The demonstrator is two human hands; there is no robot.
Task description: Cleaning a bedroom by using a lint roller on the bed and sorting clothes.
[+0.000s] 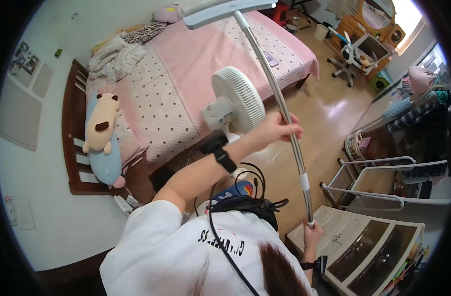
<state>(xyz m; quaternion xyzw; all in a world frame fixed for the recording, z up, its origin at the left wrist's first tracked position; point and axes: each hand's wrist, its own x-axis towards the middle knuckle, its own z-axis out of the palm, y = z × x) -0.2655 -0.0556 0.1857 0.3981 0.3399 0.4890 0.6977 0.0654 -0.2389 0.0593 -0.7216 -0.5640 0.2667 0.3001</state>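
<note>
A flat mop with a long silvery pole [271,79] slants across the view, raised off the floor. Its wide light-blue head [215,16] is at the top, in front of the far part of the bed. My left hand [283,129] is closed round the middle of the pole, with the thumb and fingers on either side. Lower down, beside a cabinet, my right hand [313,234] grips the pole's end. Just left of the pole, behind my left forearm, stands a white electric fan [237,98].
A bed with a pink patterned cover [171,64] fills the left, with plush toys [102,121] by its headboard. A cream drawer cabinet [324,229] and a white metal rack [368,160] stand at right. An office chair [349,56] is farther off. Black cables [255,170] hang before me.
</note>
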